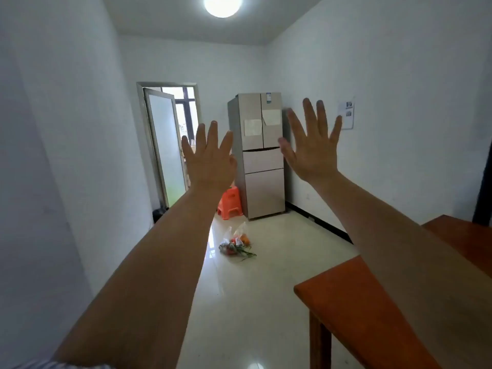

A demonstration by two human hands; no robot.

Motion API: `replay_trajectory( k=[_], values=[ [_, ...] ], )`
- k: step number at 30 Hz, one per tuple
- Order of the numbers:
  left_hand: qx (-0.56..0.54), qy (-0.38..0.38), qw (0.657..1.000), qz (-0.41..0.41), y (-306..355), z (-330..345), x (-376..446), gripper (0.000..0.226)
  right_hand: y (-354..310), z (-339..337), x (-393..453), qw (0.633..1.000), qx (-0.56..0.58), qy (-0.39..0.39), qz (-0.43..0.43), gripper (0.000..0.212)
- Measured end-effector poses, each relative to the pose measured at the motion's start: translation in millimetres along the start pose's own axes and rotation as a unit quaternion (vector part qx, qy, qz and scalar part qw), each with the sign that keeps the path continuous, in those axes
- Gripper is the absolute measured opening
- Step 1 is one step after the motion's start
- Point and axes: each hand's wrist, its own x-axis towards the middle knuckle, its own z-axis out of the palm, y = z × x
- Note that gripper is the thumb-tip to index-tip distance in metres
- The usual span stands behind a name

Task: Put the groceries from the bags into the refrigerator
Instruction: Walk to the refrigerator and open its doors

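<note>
A tall beige refrigerator (262,179) stands in the far corner with all its doors shut and two paper sheets stuck on the upper doors. On the floor in front of it lie clear plastic bags (235,242) holding red and orange produce and green stalks. My left hand (210,158) is raised at arm's length, fingers spread, holding nothing. My right hand (311,143) is raised the same way, fingers apart and empty. Both hands are far from the bags and the refrigerator.
An orange plastic stool (230,205) sits left of the refrigerator. A reddish wooden table (354,296) fills the near right. A frosted glass door (165,147) stands ajar at the back left. The floor is glossy pale tile.
</note>
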Motion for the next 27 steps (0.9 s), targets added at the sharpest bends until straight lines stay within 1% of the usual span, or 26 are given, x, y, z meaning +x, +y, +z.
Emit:
replay_trajectory(
  k=[1,3,4,5,8,11,13,16,20,23,27],
  values=[
    [0.010,-0.004,1.000,0.000,-3,7,5,0.050,-10,9,2,1.000,-0.001,0.009,-0.019,0.069],
    [0.042,-0.018,0.999,0.007,-11,27,14,0.045,-20,38,2,0.999,-0.015,0.024,-0.035,0.046],
    [0.060,-0.034,0.998,0.007,-15,37,18,0.042,-26,54,0,0.999,-0.016,0.011,-0.043,0.038],
    [0.072,-0.047,0.996,0.007,-18,50,22,0.040,-32,68,-3,0.999,-0.008,-0.003,-0.037,0.034],
    [0.082,-0.081,0.993,0.009,-26,96,34,0.035,-36,124,-19,0.997,0.020,-0.054,-0.052,0.035],
    [0.085,-0.138,0.987,0.016,-32,165,49,0.031,-32,188,-31,0.983,0.030,-0.178,-0.038,0.034],
    [0.086,-0.177,0.980,0.016,-34,218,59,0.029,-20,237,-38,0.972,0.031,-0.231,-0.029,0.032],
    [0.079,-0.247,0.966,0.010,-35,303,85,0.028,3,321,-44,0.959,0.035,-0.280,-0.014,0.029],
    [0.053,-0.328,0.943,0.000,-35,411,145,0.028,40,436,-31,0.939,0.046,-0.340,0.011,0.027],
    [0.054,-0.354,0.934,0.000,-40,481,196,0.030,71,518,-13,0.928,0.038,-0.370,0.017,0.029],
    [0.065,-0.364,0.929,-0.005,-58,576,263,0.028,104,625,12,0.925,0.034,-0.378,0.025,0.030]
  ],
)
